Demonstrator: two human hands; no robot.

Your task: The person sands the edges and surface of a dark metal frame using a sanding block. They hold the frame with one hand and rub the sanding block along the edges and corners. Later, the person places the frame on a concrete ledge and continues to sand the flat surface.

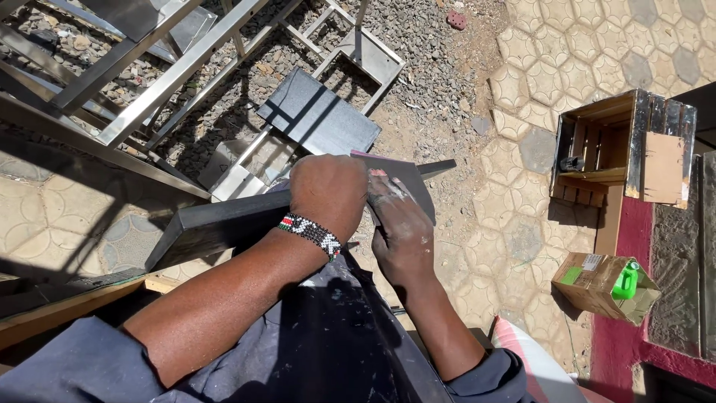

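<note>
Both hands, left [328, 194] and right [399, 224], gripping dark panel [216, 224] edge; open paving [514, 224] beyond.

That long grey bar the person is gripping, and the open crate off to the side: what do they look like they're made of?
The long grey bar, gripped by the left hand and right hand, looks like metal with a dull, matte finish: flat faces, sharp straight edges, an even sheen in the sun. It could be painted; hard to tell. The open crate looks like raw unpainted wood, pale brown boards and slats.
</note>
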